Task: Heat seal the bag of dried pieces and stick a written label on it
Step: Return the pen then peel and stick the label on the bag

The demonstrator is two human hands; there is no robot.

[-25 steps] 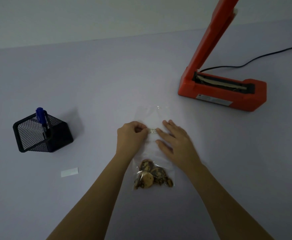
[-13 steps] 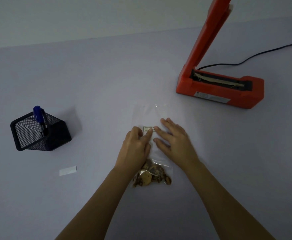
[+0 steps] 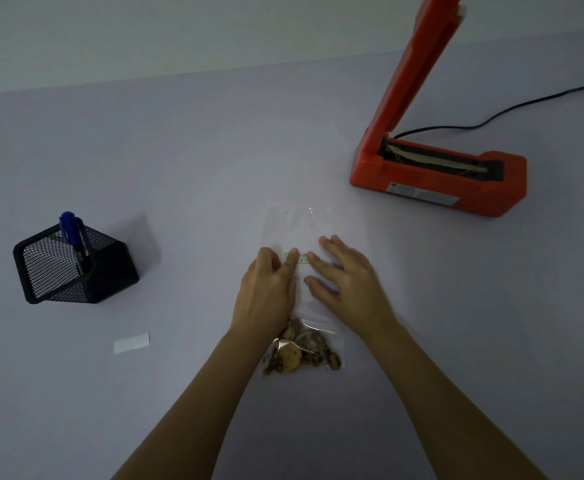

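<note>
A clear plastic bag (image 3: 294,226) lies flat on the table, with brown dried pieces (image 3: 301,355) bunched at its near end. A small written label (image 3: 302,257) sits on the middle of the bag. My left hand (image 3: 266,292) lies flat on the bag, its straight fingers pressing on the label's left part. My right hand (image 3: 346,275) rests flat on the bag just right of the label, fingers spread.
An orange heat sealer (image 3: 439,181) stands at the right rear with its arm raised and a black cable (image 3: 526,105) behind it. A black mesh pen holder (image 3: 72,265) with a blue marker (image 3: 72,233) sits at the left. A white paper strip (image 3: 131,342) lies near it.
My left hand went from pinching the label's left end to lying flat with its fingers pressing on the label. My right hand stayed flat on the bag.
</note>
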